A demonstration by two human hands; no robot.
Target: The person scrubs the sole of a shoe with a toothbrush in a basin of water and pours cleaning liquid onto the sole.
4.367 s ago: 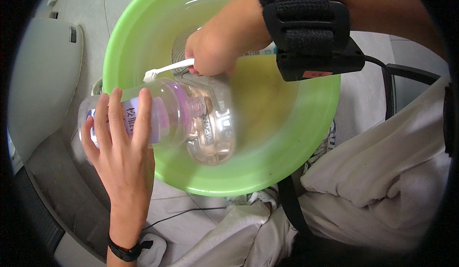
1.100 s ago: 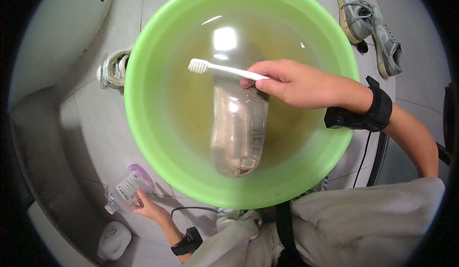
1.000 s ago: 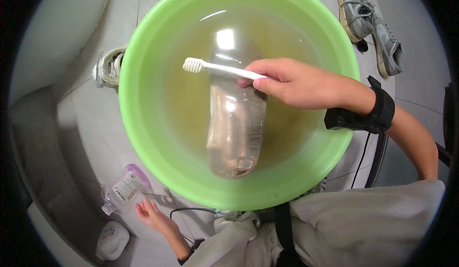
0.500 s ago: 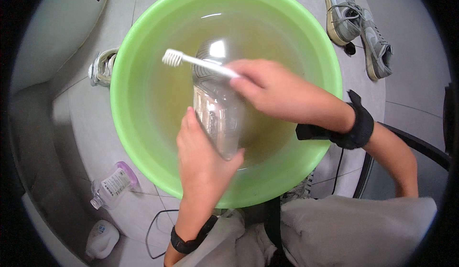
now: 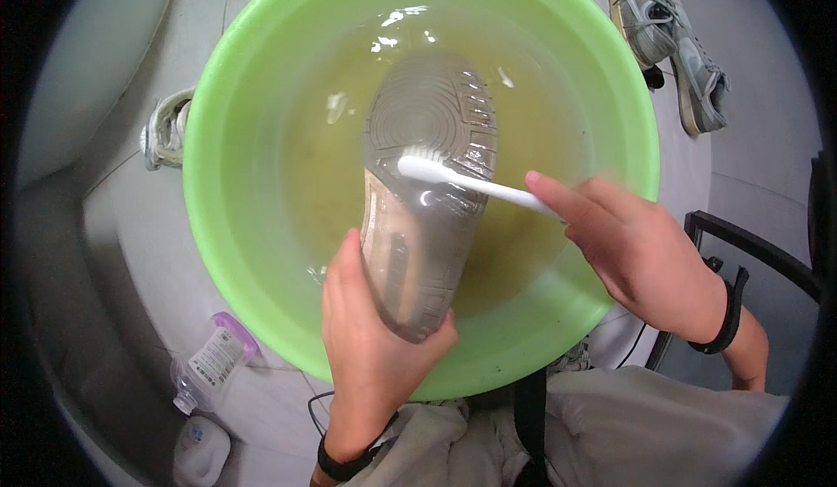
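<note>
A wet shoe (image 5: 427, 108) is held sole up over the yellowish water (image 5: 532, 252) in a large green basin (image 5: 240, 252). My left hand (image 5: 370, 339) grips it at the near end, fingers along the left side and thumb on the right. In my right hand (image 5: 645, 256) is a white toothbrush (image 5: 501, 192), held by the end of its handle. The brush head rests on the middle of the sole, bristles pointing away from me. The shoe's upper is hidden beneath the sole.
A pair of grey lace-up shoes (image 5: 649, 29) stands at the far right, and a white shoe (image 5: 167, 129) left of the basin. A clear bottle with a purple base (image 5: 214, 360) and a white bottle (image 5: 202, 450) lie at lower left. A black metal frame (image 5: 754, 252) is at right.
My right hand has moved right and nearer, and the toothbrush head has gone from left of the shoe onto its sole. The sole now faces up more fully.
</note>
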